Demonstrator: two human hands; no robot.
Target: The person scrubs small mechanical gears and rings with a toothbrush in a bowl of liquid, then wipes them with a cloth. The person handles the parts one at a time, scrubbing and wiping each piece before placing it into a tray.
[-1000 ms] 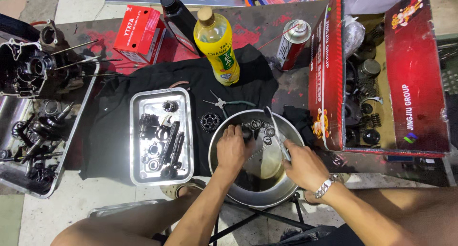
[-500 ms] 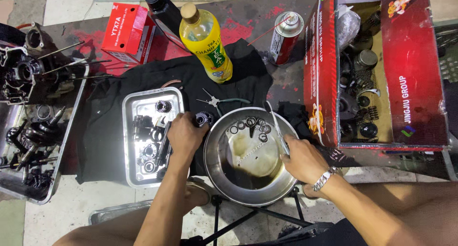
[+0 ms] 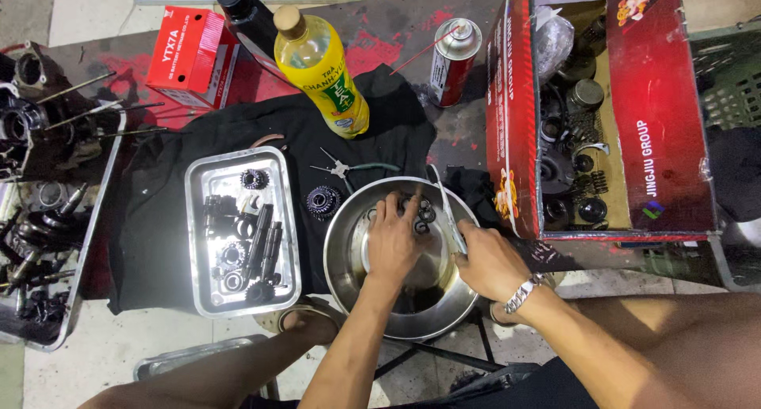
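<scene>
- Left hand [image 3: 394, 238] reaches into the round steel basin [image 3: 342, 254] at lower centre, fingers spread over small dark metal rings [image 3: 426, 212].
- Right hand [image 3: 490, 260] holds a grip closed on a thin metal-handled brush [image 3: 445, 207] at the basin's right rim.

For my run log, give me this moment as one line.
left hand: inside steel bowl, on rings | right hand: holding brush at rim | gear: on black cloth, beside tray

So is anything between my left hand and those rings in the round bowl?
Nothing visible. The left hand is already inside the bowl, fingertips at the rings. The right hand holds a brush at the rim, off to the side.
</scene>
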